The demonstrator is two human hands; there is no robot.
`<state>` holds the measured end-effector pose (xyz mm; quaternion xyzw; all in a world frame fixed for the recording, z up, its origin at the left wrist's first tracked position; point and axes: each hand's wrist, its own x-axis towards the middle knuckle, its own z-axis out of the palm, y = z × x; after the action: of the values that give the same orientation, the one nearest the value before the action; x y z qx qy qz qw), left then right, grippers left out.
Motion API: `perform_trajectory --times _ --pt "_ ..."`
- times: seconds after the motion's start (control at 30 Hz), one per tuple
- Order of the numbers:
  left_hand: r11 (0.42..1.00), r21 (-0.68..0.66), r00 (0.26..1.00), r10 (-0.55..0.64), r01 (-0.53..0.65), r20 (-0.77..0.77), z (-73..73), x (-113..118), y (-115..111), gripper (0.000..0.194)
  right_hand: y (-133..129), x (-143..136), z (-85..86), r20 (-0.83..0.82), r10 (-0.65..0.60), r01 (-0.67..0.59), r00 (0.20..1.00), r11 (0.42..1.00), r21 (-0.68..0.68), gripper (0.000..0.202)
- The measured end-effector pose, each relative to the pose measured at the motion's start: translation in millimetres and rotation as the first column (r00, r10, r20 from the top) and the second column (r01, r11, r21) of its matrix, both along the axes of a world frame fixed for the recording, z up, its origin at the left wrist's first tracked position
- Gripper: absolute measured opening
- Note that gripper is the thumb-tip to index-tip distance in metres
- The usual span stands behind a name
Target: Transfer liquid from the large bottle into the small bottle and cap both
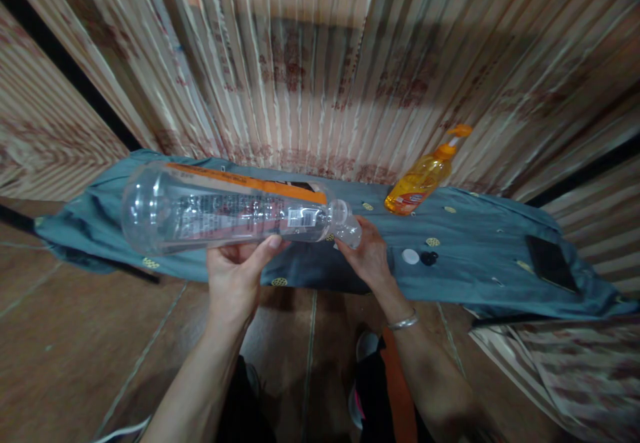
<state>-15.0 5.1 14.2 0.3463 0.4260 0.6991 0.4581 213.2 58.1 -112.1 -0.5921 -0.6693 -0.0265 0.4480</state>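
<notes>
Bottle (240,213), large and clear, lies on its side above the table (470,256), the left hand (233,283) clamped on its near edge and the right hand (373,253) closed on a small clear piece (353,229) at its neck. Smooth plastic supported mainly from one side could roll in the left grip, and uneven pressure from the right could shift the neck. Most left fingers are hidden behind the plastic; reflections obscure the join beside the right grip.
</notes>
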Motion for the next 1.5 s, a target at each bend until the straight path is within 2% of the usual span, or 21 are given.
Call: perform_trajectory --times 0.87,1.5 --pt "1.000 -0.016 1.000 -0.004 0.004 -0.007 -1.2 -0.8 0.0 0.056 0.5 0.7 -1.9 0.017 -0.008 0.007 1.000 1.000 0.009 0.051" --pt "1.000 0.008 0.999 -0.010 0.010 0.037 -2.2 0.2 1.9 0.045 0.6 0.5 -0.4 0.023 -0.008 0.008 1.000 1.000 0.023 0.052"
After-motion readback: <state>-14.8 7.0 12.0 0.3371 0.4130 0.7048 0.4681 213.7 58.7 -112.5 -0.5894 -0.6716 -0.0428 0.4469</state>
